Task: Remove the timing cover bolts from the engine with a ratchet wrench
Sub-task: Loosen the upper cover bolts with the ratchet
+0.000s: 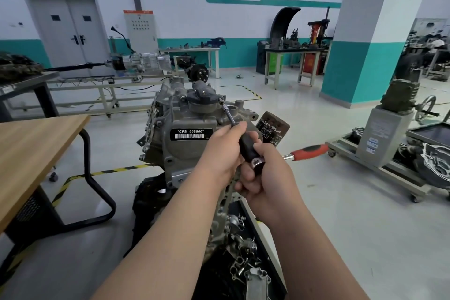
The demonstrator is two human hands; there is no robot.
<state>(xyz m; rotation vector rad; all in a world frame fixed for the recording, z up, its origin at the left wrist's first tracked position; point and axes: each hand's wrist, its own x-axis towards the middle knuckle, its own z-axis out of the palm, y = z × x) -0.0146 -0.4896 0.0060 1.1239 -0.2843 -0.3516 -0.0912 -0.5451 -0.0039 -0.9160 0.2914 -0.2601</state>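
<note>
Engine [165, 105]: stands upright in the middle of the workshop floor, carries a black label reading *CFB 666660* on its grey cover [187, 153].

Wooden table [36, 148]: sits to the left, apart from the engine.

Tray [264, 243]: lies below the forearms at the bottom edge, holds loose metal parts.

Left hand [224, 151]: wraps around the top of the black handle, right where the steel shaft begins.

Right hand [265, 178]: curls round the lower end of that handle and the ratchet head, touches the left hand.

Oil filter [272, 129]: juts out at the engine's right side, just behind the hands.

Ratchet wrench [309, 151]: sticks out rightward from the right hand, red grip free in the air.

Black-handled extension [247, 146]: slants up and to the left from between the two hands.

Socket end [221, 101]: meets the cover just beside the round black cap [201, 95], hides whatever bolt sits under it.
</note>
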